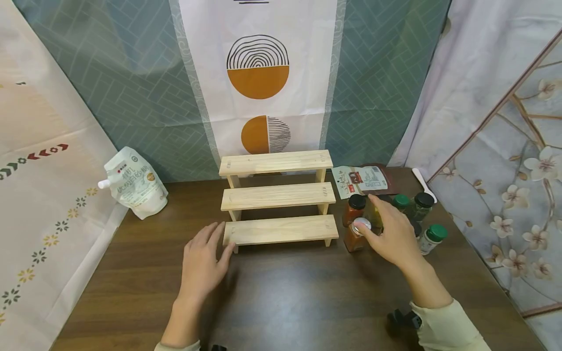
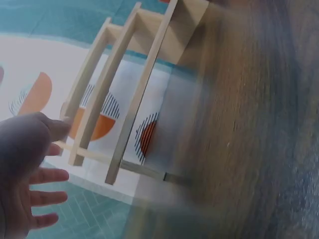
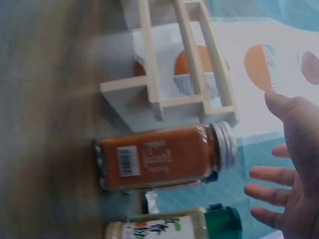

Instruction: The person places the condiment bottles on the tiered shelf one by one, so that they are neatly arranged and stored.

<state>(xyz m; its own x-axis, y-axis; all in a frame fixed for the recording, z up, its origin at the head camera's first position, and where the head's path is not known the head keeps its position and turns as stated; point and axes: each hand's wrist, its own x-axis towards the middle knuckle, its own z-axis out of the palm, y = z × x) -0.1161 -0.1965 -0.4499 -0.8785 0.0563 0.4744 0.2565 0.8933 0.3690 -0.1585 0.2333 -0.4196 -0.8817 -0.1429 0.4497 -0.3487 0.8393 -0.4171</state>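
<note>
A three-step wooden rack (image 1: 281, 230) stands on the table, seen from its side in both wrist views. My left hand (image 1: 203, 265) is by the left end of its lowest step, fingers spread; whether it touches the wood I cannot tell. Over a group of spice jars on the right hovers my right hand (image 1: 392, 236), thumb and fingers apart. Nearest to it is a silver-lidded jar of orange-red spice (image 3: 159, 157), upright and ungripped in the right wrist view. Behind that jar stands a black-lidded jar of red spice (image 1: 352, 210). The right hand partly hides several other jars.
A green-lidded jar (image 1: 432, 239) and a black-lidded jar (image 1: 420, 206) stand right of the hand. Behind the jars lie a flat pouch (image 1: 360, 180) and a white spoon (image 1: 423, 185). A white spouted pouch (image 1: 136, 185) leans at the back left. Fabric hangs behind the table.
</note>
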